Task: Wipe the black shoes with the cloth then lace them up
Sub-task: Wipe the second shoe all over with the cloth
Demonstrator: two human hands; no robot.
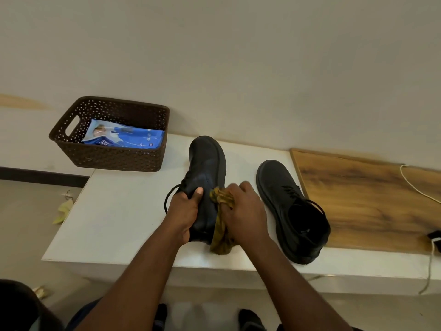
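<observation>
We have two black shoes up on the white table. The left hand grips the near shoe around its collar, thumb laid over the upper, fingers wrapped round the far side, and the shoe is tipped on its side with the toe pointing away from us. A loop of lace hangs out to the left of that hand. The right hand is bunched around the olive cloth, fingers curled over it, and presses it against the shoe's right flank; the loose tail of the cloth drops down to the table edge.

Over to the right, the second shoe stands upright on its sole, just beside the right hand but not touching it, its opening facing us and laces loose at the top. Its heel sits close to a wooden board lying on the table's right side, with a pale cord trailing across that board.

Back left, a brown basket holds a blue packet.
</observation>
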